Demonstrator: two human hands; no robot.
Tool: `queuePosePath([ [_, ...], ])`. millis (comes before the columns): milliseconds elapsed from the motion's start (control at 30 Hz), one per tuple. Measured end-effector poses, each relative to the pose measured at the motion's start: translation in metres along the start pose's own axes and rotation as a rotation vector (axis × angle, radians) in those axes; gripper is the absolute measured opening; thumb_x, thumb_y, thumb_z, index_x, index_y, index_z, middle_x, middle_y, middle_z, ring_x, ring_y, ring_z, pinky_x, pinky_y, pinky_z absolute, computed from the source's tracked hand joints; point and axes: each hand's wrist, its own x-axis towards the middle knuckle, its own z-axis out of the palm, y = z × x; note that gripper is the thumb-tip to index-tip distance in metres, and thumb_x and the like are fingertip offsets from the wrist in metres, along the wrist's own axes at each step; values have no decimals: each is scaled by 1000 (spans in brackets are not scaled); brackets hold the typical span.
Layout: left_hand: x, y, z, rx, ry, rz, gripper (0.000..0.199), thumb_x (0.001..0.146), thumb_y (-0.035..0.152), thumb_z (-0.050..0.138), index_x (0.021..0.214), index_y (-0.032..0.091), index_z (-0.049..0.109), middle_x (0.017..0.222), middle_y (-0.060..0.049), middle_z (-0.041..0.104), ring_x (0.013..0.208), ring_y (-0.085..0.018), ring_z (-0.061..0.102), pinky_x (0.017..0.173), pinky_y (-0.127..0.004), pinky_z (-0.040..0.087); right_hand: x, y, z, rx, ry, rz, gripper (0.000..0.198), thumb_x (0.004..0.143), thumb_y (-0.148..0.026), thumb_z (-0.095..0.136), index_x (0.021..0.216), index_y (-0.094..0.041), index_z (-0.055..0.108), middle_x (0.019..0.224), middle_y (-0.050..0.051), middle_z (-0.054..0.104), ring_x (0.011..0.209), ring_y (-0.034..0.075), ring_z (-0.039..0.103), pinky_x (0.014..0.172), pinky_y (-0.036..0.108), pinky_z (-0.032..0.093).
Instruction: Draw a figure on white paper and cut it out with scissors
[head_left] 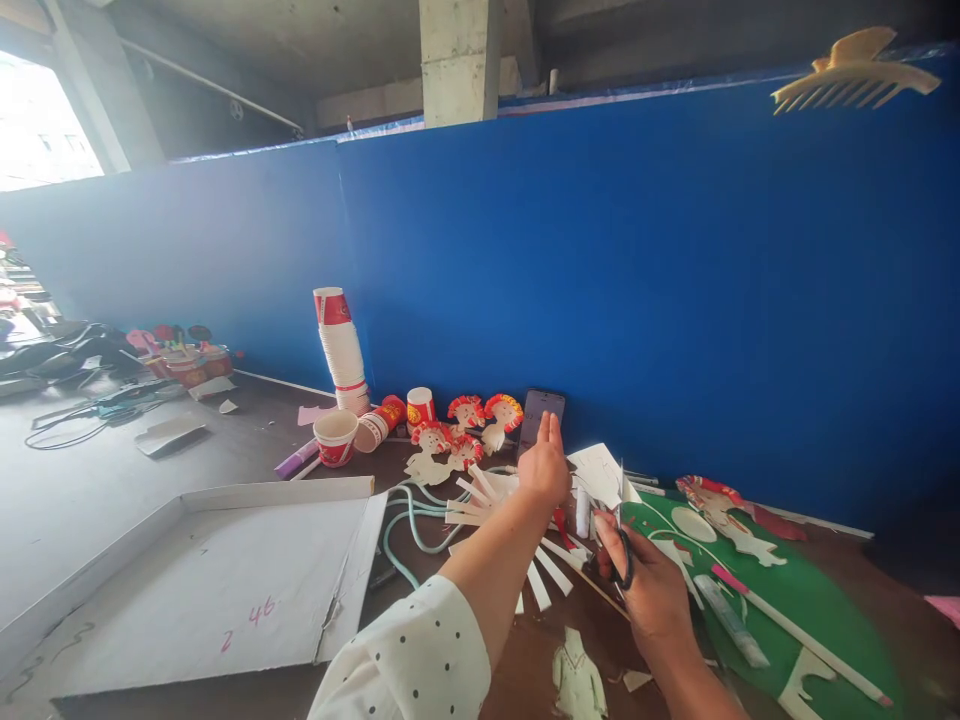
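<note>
My left hand (546, 465) reaches forward with its fingers stretched up in front of a dark phone (538, 408) that leans against the blue wall. I cannot tell whether the fingertips touch the screen. My right hand (654, 585) grips scissors (625, 562) by their black handles, with the blades pointing up. Near the blades lies a white paper sheet (598, 470). Beneath my left forearm is a piece cut into white strips (551, 580), partly hidden by the arm. A small paper clothing cutout (579, 680) lies in front.
A white cardboard tray (210, 580) is at left, beside pale green cables (409, 530). Behind stand stacked paper cups (341, 350) and red-trimmed paper figures (465, 415). A green sheet (817, 610) at right bears a glue-stick-like tube (731, 620) and a pink-tipped stick (799, 632).
</note>
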Motion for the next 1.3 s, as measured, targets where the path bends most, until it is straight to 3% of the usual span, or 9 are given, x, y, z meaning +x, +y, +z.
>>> queuePosePath([
  [200,1,2,-8,-156,39,-19,88,70,7,48,147,27,12,154,-8,14,102,-24,62,88,-36,47,-5,-6,0,-29,-14,-39,37,70,-53,66,79,-17,72,48,-2,55,47,14,45,47,26,38],
  [333,-10,1,-14,-438,145,-155,74,74,10,49,144,21,27,149,-9,30,120,-24,50,99,-34,40,-5,-5,-1,-55,-32,-82,38,71,-54,63,58,-18,65,47,-1,54,43,12,42,44,26,35],
  [467,-35,1,-13,-824,267,-282,46,87,30,43,130,16,48,131,-13,52,121,-23,48,100,-33,37,-3,0,-1,-11,-71,-96,37,72,-54,63,74,-18,70,47,-2,53,45,13,45,45,25,35],
  [600,-63,3,-2,-1147,224,-331,49,81,51,52,112,14,58,108,-13,64,100,-22,60,81,-28,47,-3,2,-1,42,-78,-86,44,71,-54,64,92,-16,71,47,-3,53,49,14,47,47,25,37],
  [800,-80,6,8,-1440,41,-300,59,71,61,59,105,13,58,77,-5,63,69,-16,62,57,-22,45,-6,4,-2,14,-130,-112,38,70,-49,67,91,-18,74,47,-3,54,51,14,48,51,24,38],
  [1000,-82,8,8,-1666,-114,-222,46,65,51,69,90,13,59,66,0,55,55,-11,57,55,-23,45,-7,6,-2,-7,-234,-146,39,71,-48,65,96,-20,73,47,-4,54,51,15,48,51,25,36],
  [1300,-80,10,9,-1718,-87,-326,35,59,40,72,78,14,57,56,4,50,48,-8,49,49,-20,38,-10,4,0,-38,-246,-139,37,70,-45,66,95,-20,74,44,-6,52,49,14,47,50,25,35],
])
